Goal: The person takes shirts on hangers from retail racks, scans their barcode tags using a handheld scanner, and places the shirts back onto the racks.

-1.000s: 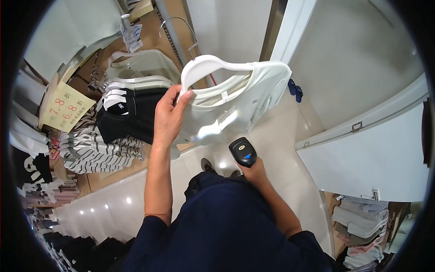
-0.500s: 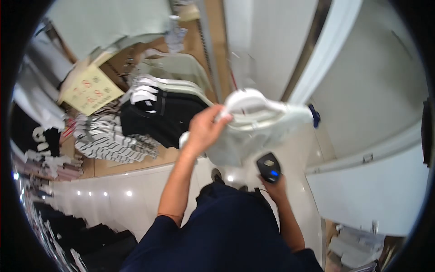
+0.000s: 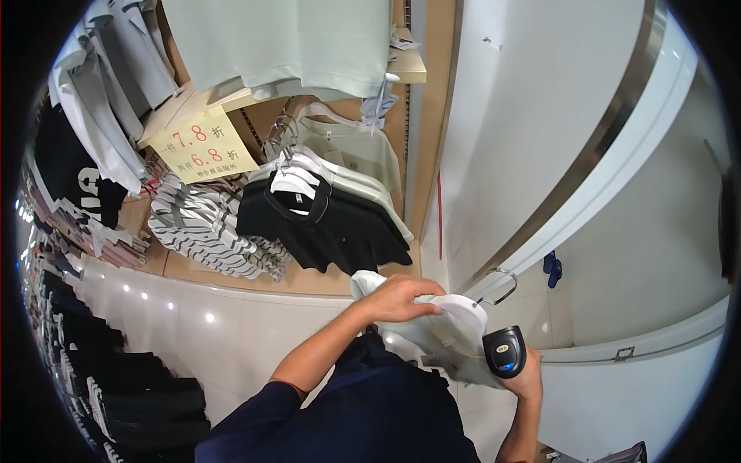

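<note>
Drawn closer to the waist since a second ago, the pale-green fabric shirt [image 3: 417, 332] is on its curved white hanger [image 3: 467, 310]. The left hand [image 3: 403, 299] has its grip closed on that hanger; the right hand [image 3: 526, 380] clasps a black handheld scanner [image 3: 505, 347] near the shirt.
</note>
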Tool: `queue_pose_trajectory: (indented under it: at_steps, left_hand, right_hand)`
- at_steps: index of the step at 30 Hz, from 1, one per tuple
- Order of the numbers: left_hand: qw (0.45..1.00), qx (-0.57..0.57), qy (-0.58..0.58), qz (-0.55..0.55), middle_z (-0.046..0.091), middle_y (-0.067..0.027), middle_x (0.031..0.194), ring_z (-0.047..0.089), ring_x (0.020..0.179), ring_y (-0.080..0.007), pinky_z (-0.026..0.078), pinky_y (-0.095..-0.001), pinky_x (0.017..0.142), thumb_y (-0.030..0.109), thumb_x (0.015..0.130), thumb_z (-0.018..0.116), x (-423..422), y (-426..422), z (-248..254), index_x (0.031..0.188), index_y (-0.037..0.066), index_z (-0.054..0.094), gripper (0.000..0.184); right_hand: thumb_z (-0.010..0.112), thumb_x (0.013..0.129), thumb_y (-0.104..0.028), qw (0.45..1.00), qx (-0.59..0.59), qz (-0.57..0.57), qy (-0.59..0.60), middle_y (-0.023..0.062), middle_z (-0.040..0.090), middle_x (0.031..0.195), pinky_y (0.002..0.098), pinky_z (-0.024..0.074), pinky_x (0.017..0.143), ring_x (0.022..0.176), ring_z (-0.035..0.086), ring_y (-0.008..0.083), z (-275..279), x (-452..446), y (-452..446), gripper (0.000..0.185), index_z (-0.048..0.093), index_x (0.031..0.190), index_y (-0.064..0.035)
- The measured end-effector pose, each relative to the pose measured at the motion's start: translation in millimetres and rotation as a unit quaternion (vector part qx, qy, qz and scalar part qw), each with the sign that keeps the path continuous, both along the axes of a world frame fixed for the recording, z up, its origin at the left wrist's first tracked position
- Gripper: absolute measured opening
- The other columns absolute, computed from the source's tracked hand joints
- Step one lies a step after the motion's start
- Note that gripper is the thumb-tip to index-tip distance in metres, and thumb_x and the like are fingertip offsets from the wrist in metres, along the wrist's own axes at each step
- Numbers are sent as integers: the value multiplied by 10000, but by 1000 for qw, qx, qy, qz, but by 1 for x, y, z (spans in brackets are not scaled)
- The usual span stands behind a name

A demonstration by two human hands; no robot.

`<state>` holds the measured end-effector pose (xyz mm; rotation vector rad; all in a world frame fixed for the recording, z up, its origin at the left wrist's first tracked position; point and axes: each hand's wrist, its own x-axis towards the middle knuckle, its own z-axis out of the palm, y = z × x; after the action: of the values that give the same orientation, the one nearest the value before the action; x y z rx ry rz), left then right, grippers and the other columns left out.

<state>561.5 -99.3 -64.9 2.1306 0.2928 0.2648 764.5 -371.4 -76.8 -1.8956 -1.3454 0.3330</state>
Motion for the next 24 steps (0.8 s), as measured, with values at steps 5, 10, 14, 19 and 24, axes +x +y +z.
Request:
queue_pose_trajectory:
  at_steps: [5,10,14,19,24]
  left_hand:
    - [969,215,-114,35,676,-124,1089,596,1061,-294,433,-403,943,321,865,744,21,52,-21,1186,85,648,410]
    - [888,414,-46,194,616,-141,1165,535,1202,-310,347,-534,1040,210,793,729,21,173,1,1197,68,616,443]
    - [870,417,174,196,674,-136,1049,610,1083,-334,375,-514,1006,129,742,690,-3,247,-16,1095,86,692,356]
    - [872,458,91,151,664,-97,947,619,965,-305,419,-459,905,90,752,643,-41,249,-45,991,129,708,251]
    - [889,439,6,131,604,-63,841,589,881,-268,419,-422,825,107,783,595,-55,248,-46,961,151,710,216]
  right_hand:
    - [797,666,-118,997,-61,-9,-35,198,659,735,417,521,630,686,653,408,45,14,33,255,643,844,-20]
    - [781,671,-119,984,-95,-52,-141,194,651,742,439,511,638,695,637,409,73,19,94,245,640,843,-18]
    - [769,648,-110,974,-98,-17,-202,181,655,800,458,504,662,737,637,390,58,18,157,284,653,895,-31]
    - [761,655,-108,978,-55,34,-198,177,662,798,446,514,666,735,644,388,58,2,250,303,664,931,-29]
    - [757,687,-136,974,-17,120,-191,195,668,859,453,521,721,809,644,404,81,-16,356,310,675,965,-25]
